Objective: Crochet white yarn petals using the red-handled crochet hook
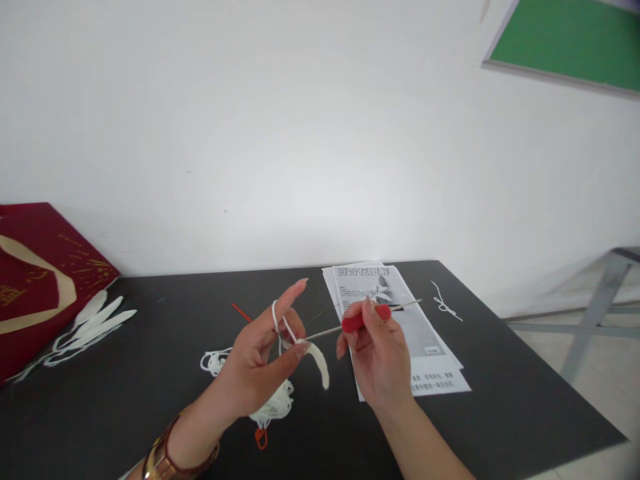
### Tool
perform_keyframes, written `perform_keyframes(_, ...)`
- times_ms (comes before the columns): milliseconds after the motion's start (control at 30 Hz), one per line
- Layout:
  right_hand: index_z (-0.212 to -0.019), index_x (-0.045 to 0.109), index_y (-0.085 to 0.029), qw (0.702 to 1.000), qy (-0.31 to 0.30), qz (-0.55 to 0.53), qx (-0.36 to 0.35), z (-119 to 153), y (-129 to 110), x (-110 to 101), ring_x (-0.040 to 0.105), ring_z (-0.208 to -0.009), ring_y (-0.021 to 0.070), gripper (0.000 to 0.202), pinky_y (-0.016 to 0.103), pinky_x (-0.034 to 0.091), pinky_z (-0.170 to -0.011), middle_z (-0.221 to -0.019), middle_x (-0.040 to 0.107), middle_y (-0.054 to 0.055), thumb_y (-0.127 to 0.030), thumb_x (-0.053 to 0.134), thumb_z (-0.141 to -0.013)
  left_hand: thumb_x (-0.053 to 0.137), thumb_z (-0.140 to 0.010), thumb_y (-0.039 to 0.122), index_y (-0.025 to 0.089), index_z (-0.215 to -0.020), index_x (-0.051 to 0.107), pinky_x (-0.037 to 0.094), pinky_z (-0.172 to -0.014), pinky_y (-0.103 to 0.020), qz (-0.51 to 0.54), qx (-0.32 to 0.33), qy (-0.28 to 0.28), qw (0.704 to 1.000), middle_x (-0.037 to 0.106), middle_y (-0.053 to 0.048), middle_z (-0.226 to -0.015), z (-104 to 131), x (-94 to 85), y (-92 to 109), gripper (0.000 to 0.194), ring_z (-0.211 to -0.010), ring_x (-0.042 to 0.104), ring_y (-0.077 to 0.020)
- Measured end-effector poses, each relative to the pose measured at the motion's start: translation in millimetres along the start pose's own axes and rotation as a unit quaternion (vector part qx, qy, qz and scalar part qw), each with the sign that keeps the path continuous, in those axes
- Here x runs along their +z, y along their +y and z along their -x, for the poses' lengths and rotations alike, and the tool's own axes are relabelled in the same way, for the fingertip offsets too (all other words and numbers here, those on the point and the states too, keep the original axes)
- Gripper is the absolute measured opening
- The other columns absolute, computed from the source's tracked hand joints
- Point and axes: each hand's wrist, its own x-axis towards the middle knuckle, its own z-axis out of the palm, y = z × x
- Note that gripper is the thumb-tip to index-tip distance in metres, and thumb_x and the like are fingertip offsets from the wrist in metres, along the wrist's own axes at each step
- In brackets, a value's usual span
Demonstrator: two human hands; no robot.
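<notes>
My left hand (pixel 265 357) pinches a small strip of white crochet work (pixel 319 365) between thumb and fingers, its free end curving down. White yarn (pixel 275 316) loops around the raised index finger. In my right hand (pixel 383 357) is a crochet hook with a red grip (pixel 367 319), held between thumb and fingers. The hook's thin metal shaft reaches left to the crochet work at my left fingertips; its tip is hidden there. Below my left hand lies a loose heap of white yarn (pixel 274 405), with an orange stitch marker (pixel 261 438) at its near edge.
Printed sheets (pixel 425 347) lie on the black table (pixel 165 373) behind my right hand. Several white crocheted petals (pixel 97 320) rest at left beside a dark red bag (pixel 35 267). A short knotted yarn piece (pixel 443 305) lies at right. A white wall (pixel 250 133) rises behind.
</notes>
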Motion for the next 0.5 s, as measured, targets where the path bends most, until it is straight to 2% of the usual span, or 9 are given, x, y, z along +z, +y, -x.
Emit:
perform_keyframes(133,-0.067,0.064,-0.019,0.986,0.004,0.136,-0.092,3.6,-1.2,-4.6,0.046,-0.046,0.0102,0.037,0.024,0.038,-0.043,-0.058,0.055,-0.001,-0.044,0.053,-0.092,0.057,-0.088,0.014,0.038,-0.144,0.037,0.041,-0.068,-0.028,-0.023,-0.01,-0.001,1.0,0.052,0.003,-0.076,0.2,0.8,0.6,0.064,-0.069,0.047,-0.0122)
perform_keyframes(233,-0.062,0.058,-0.02,0.947,-0.008,0.273,-0.168,5.8,-2.7,-6.3,0.05,-0.055,0.0136,0.043,0.028,0.04,-0.053,-0.057,0.051,0.0,-0.043,0.043,-0.097,0.058,-0.089,0.016,0.038,-0.145,0.035,0.04,-0.066,-0.026,-0.005,-0.017,0.004,1.0,0.051,0.003,-0.076,-0.7,0.1,2.2,0.064,-0.067,0.045,-0.0111)
perform_keyframes(300,-0.063,0.056,-0.021,0.923,-0.02,0.328,-0.203,5.2,-3.3,-6.4,0.056,-0.068,0.0164,0.042,0.03,0.044,-0.065,-0.067,0.054,0.001,-0.042,0.043,-0.097,0.059,-0.088,0.017,0.037,-0.145,0.034,0.039,-0.064,-0.026,0.01,-0.02,0.006,1.0,0.052,0.003,-0.075,-1.9,-0.6,2.9,0.065,-0.066,0.045,-0.011)
perform_keyframes(333,-0.068,0.058,-0.021,0.918,-0.033,0.342,-0.196,4.5,-3.1,-6.1,0.057,-0.072,0.0171,0.038,0.031,0.044,-0.069,-0.073,0.057,0.002,-0.041,0.043,-0.097,0.06,-0.088,0.018,0.035,-0.146,0.034,0.039,-0.063,-0.025,0.015,-0.022,0.007,1.0,0.052,0.003,-0.075,-2.5,-0.7,2.9,0.066,-0.065,0.045,-0.0112)
perform_keyframes(400,-0.087,0.065,-0.021,0.921,-0.072,0.361,-0.128,3.2,-1.8,-5.1,0.057,-0.069,0.0157,0.03,0.029,0.044,-0.066,-0.076,0.059,0.002,-0.041,0.044,-0.097,0.061,-0.087,0.02,0.032,-0.146,0.035,0.039,-0.061,-0.025,0.022,-0.035,0.014,0.999,0.052,0.003,-0.075,-3.8,0.0,2.4,0.066,-0.066,0.046,-0.0118)
perform_keyframes(433,-0.093,0.066,-0.021,0.922,-0.092,0.366,-0.082,2.9,-0.8,-4.3,0.054,-0.063,0.0142,0.03,0.027,0.041,-0.06,-0.071,0.057,0.0,-0.042,0.044,-0.096,0.062,-0.086,0.02,0.031,-0.146,0.036,0.039,-0.061,-0.025,0.025,-0.043,0.023,0.999,0.052,0.003,-0.075,-4.3,0.8,1.9,0.066,-0.066,0.046,-0.0119)
perform_keyframes(500,-0.093,0.068,-0.019,0.923,-0.126,0.364,0.004,2.9,1.1,-2.5,0.045,-0.053,0.0115,0.033,0.025,0.033,-0.05,-0.06,0.049,-0.003,-0.045,0.048,-0.094,0.063,-0.085,0.021,0.031,-0.146,0.036,0.039,-0.063,-0.025,0.032,-0.06,0.043,0.997,0.052,0.003,-0.075,-5.0,2.7,0.8,0.067,-0.066,0.046,-0.0116)
